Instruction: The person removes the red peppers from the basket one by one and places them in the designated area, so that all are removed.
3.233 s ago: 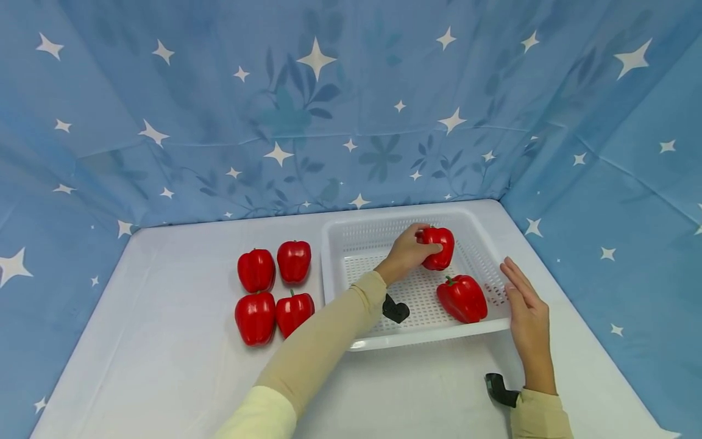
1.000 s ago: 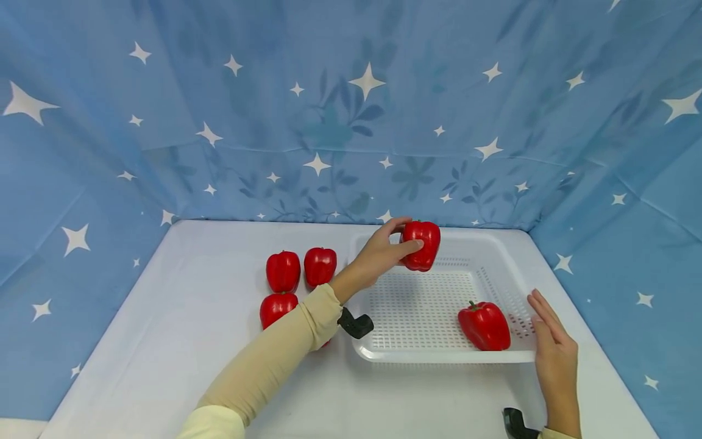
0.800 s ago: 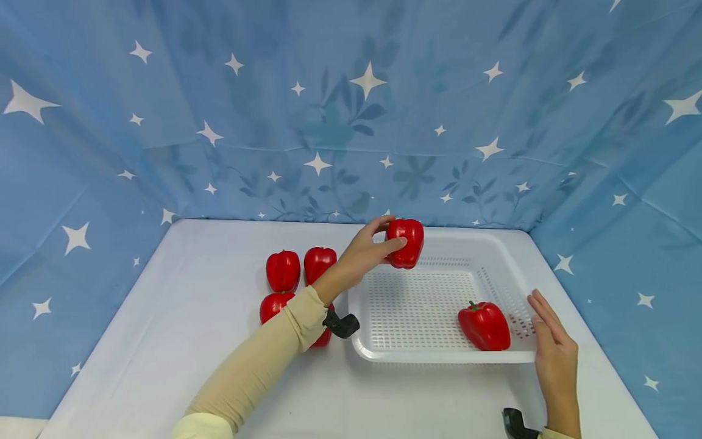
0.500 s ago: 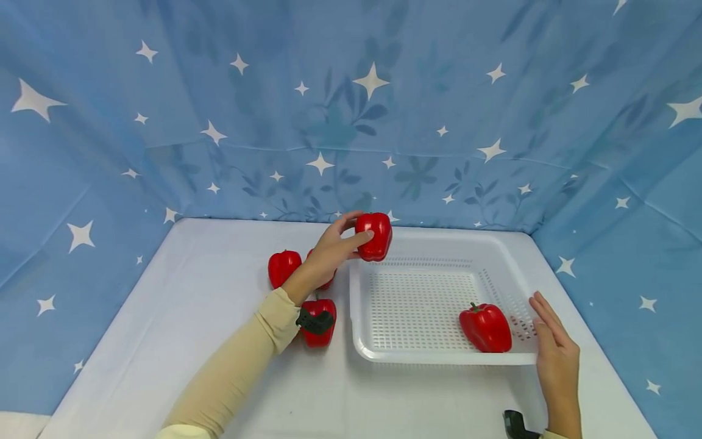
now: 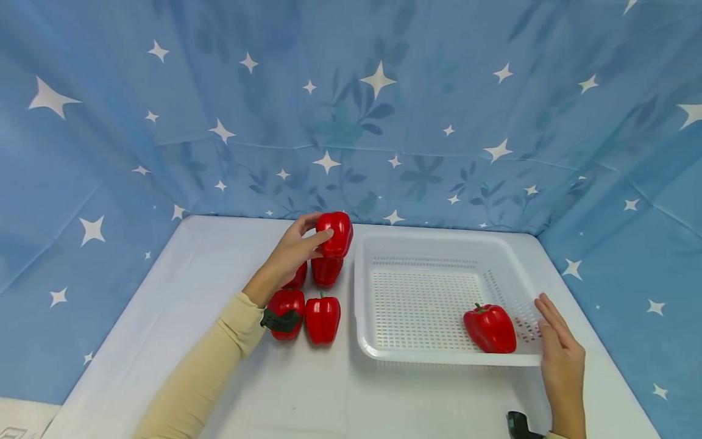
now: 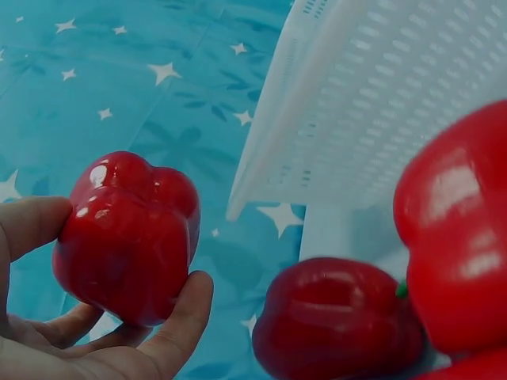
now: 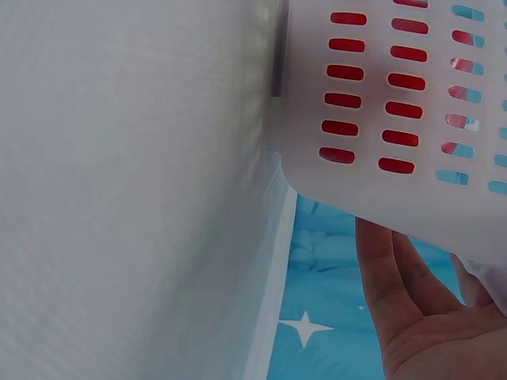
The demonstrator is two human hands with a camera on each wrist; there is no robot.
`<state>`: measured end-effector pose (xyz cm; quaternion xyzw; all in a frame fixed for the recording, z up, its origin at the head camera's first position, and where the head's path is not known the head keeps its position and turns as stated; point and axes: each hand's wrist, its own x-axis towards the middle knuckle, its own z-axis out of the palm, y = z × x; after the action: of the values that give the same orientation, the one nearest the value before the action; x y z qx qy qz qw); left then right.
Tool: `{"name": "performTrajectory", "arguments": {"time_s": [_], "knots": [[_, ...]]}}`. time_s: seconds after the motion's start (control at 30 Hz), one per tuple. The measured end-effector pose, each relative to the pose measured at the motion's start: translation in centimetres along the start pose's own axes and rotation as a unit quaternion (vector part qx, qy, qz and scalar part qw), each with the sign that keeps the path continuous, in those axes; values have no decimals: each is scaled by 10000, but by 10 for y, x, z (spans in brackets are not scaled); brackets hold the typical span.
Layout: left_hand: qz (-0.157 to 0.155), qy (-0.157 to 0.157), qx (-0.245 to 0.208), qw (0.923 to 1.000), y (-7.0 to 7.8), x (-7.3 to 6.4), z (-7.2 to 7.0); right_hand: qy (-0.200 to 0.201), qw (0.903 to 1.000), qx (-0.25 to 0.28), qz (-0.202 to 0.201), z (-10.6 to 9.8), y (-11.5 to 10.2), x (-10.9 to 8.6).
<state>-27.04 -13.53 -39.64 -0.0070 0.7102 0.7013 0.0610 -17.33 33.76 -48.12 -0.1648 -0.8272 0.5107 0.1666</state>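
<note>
My left hand grips a red bell pepper between thumb and fingers, raised over the back of a group of several red bell peppers left of the basket. Seen from the left wrist, the held pepper has its lobed end facing the camera. One grouped pepper shows whole; my left hand and wrist partly cover others. A white perforated basket stands to the right, with another red bell pepper in its front right corner. My right hand rests on the basket's right rim, its fingers fairly straight.
A white table lies under everything, with a blue star-patterned curtain along its back and sides. Dark wrist-camera mounts stick out from both wrists; the left mount overlaps a pepper in the head view.
My left hand has lifted the pepper out of the basket and carried it left, across the basket's left rim to above the group. My right hand keeps its place at the basket.
</note>
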Motion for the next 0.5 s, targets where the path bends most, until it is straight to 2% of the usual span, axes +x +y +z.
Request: {"name": "performTrajectory", "arguments": {"time_s": [0.23,0.5], "knots": [[-64,44,124,9999,-6,-15,-30,-17,10000,55,32,1,-2,-1],[-146,318,166,9993,-14,-27,-63,10,10000,-33,50,0,-3,-1]]}}
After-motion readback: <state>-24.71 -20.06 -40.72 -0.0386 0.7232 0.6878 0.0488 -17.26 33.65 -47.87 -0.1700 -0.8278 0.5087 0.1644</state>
